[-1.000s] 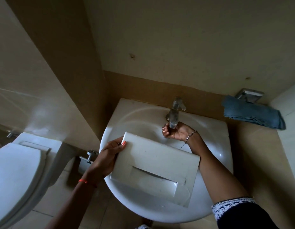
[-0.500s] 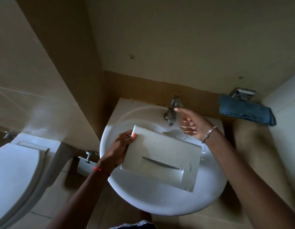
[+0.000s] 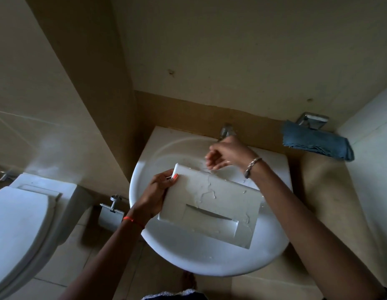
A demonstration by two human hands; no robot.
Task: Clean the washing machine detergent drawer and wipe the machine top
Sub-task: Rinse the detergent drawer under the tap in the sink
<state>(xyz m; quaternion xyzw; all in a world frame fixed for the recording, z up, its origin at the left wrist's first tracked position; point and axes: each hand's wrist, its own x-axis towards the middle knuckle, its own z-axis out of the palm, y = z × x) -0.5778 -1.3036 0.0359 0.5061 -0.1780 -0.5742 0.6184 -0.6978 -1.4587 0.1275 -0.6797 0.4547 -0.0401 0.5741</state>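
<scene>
White detergent drawer (image 3: 212,202) is held over the round white sink (image 3: 188,259), front panel facing up and tilted, with its recessed handle slot toward the near side. Water streaks and drops (image 3: 206,192) lie across the panel's upper half, and more drops sit along its right edge. Left hand (image 3: 154,197) grips the drawer's left edge: thumb with an orange nail pressed on the top face, fingers wrapped under. A red thread (image 3: 133,221) circles that wrist. Right hand (image 3: 226,153) hovers just above the drawer's far edge, directly below the tap (image 3: 226,131). Its fingers are curled inward with nothing visible in them, and motion blur hides whether the fingertips touch the panel. A silver bracelet (image 3: 252,166) sits on the right wrist. No stream from the tap can be made out. A blue towel (image 3: 316,142) hangs from a metal holder (image 3: 311,121) on the wall right of the sink. To the left stands a white toilet (image 3: 19,224) with its lid shut, and a metal paper holder (image 3: 111,212) is fixed low on the wall between toilet and sink.
</scene>
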